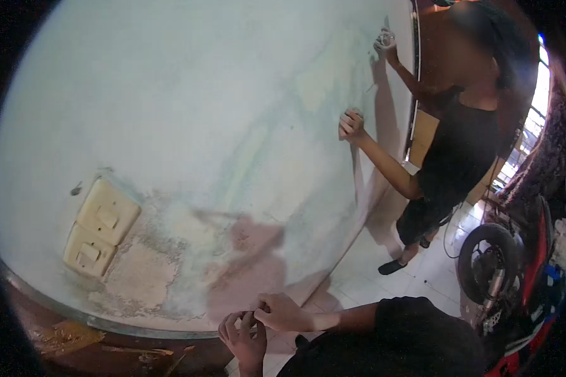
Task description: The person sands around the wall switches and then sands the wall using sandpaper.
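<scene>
Black sleeve (409,317) foremost. Right hand (282,313) meets left hand (237,337); fingers of both curled, cannot tell whether pinching anything. Patchy wall (170,100) just beyond hands, bears switch plates (114,204) at lower left. Co-worker's hand (352,125) at wall, right.

**Two people at a patchy wall (201,81)**

The right hand (282,313) meets the left hand (240,336) at the fingertips; anything between is too small to tell. Switches (100,231) adjoin a rough patch (141,273). Right, a co-worker (462,151) reaches to the wall, near a wheel (467,264).
</scene>
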